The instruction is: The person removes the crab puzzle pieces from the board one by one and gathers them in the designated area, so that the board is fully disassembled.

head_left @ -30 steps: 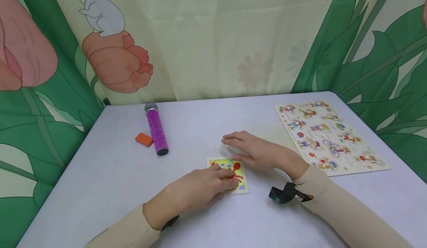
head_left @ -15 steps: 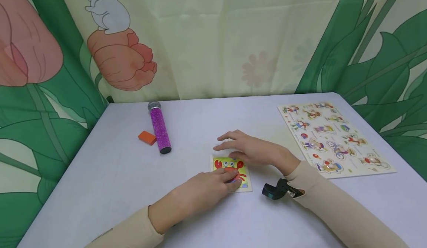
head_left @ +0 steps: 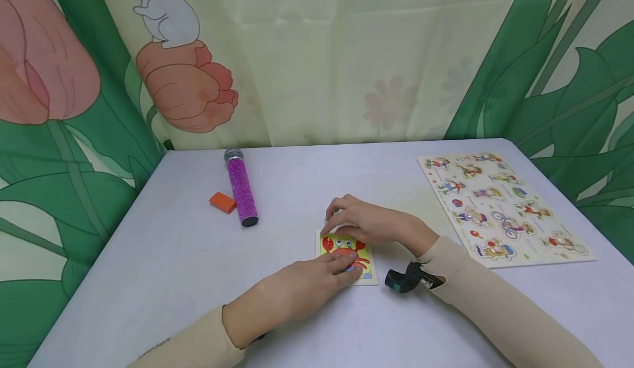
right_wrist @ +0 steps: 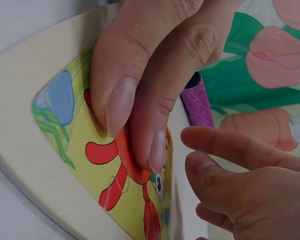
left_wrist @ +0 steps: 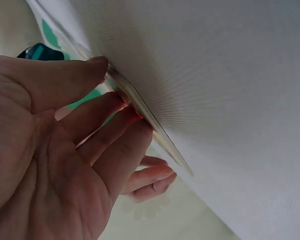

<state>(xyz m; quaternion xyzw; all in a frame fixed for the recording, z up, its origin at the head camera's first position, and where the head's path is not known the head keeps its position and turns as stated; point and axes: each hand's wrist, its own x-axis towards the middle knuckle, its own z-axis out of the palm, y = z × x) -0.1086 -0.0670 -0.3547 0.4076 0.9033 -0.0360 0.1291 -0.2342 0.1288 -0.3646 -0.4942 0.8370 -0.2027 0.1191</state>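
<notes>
Yellow crab board (head_left: 342,246) lies under extended left grip (head_left: 304,286), beside relaxed, empty right grip (head_left: 369,221).

Microphone (head_left: 241,189), orange block (head_left: 222,202), crab board (head_left: 342,247), picture board (head_left: 506,212) on white table (head_left: 148,280)

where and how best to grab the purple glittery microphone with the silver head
Probably round the middle of its slim cylindrical handle, from the right or above: the microphone lies on its side on the white table, and the small orange rectangular block sits close on its left.
</notes>
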